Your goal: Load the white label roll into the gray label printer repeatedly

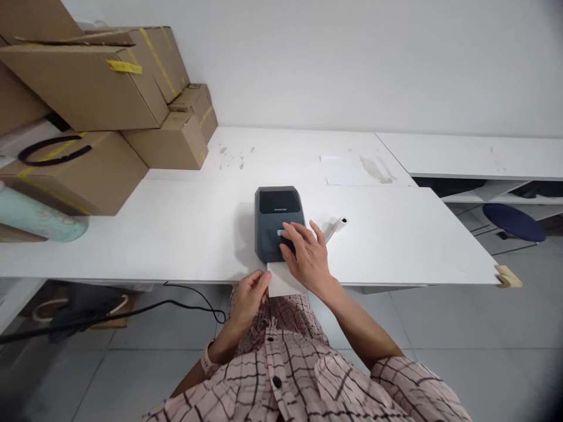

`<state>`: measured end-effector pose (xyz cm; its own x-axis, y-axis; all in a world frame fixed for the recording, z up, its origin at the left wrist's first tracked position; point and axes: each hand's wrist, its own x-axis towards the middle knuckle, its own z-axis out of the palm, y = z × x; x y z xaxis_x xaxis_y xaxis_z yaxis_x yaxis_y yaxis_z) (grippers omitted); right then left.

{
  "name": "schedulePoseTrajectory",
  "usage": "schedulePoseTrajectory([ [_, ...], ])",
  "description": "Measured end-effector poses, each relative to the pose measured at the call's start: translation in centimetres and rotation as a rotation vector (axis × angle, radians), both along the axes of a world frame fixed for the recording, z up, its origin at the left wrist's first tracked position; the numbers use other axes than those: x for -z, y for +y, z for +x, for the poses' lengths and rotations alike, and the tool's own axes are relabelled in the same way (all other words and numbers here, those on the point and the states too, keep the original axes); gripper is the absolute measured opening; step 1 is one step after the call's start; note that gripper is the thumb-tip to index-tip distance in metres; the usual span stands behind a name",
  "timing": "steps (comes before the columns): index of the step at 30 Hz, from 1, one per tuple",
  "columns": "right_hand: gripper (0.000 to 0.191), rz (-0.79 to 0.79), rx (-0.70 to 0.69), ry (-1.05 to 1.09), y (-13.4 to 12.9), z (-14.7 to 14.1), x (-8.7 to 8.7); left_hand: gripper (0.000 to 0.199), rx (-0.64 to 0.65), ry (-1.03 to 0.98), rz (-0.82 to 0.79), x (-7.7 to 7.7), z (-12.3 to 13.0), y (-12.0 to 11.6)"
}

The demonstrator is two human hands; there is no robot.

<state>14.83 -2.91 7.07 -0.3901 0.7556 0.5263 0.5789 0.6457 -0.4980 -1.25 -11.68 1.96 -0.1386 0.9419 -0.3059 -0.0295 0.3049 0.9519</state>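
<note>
A: Checked the grip?

B: Found the left hand [251, 293] closed narrow, pinching the left edge of the white paper [281, 284] between thumb and fingers. Found the right hand [309, 258] loosely spread, gripping nothing, fingertips on or just above the dark blue device [267, 233], beyond and right of that pinch.

A: Traced the paper?

B: Followed right from the pinch, and away to the device's near side; saw a stretch overhanging the front edge of the white table [417, 252]. Could not tell about contact with the right palm.

A: Feared what from there?

B: Judged a crease or tear likeliest, from tugging hard or sideways at one side only. Suspected also a device dragged toward the table's edge by a strong pull, or a mistaken press on the pale button [278, 232], from fingers so close.

A: Looked for room?

B: Saw open air nearest the body, limited by the lap just below the pinch. Left of the grip, found bare tabletop, with the cardboard boxes [176, 140] and the green bottle [39, 211] well apart. Right of the right hand, noted the white roll [336, 228] just beside, then bare surface beyond.
</note>
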Motion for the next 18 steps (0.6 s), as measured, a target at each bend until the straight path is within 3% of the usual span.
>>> schedulePoseTrajectory([
  [3,0.041,-0.008,0.009,-0.059,0.1,-1.2,-0.3,0.031,-0.26,0.189,0.167,-0.2,-1.1,0.9],
  [5,0.038,0.001,0.009,-0.086,0.2,-1.7,-0.6,0.036,-0.316,0.239,0.27,-0.7,-1.2,2.0],
  [8,0.035,0.011,0.028,-0.069,0.2,-1.5,-0.8,0.056,-0.212,0.167,0.301,-1.2,-0.2,3.5],
  [11,0.039,-0.045,0.078,0.099,-0.5,-0.3,0.1,0.071,-0.141,0.093,0.27,-1.0,0.8,3.8],
  [15,0.058,-0.29,0.276,0.402,-1.9,1.2,2.3,0.075,-0.109,0.101,0.287,0.0,1.0,3.4],
  [18,0.068,-0.442,0.28,0.48,-2.5,1.3,3.3,0.071,-0.136,0.164,0.374,0.8,0.7,3.5],
])
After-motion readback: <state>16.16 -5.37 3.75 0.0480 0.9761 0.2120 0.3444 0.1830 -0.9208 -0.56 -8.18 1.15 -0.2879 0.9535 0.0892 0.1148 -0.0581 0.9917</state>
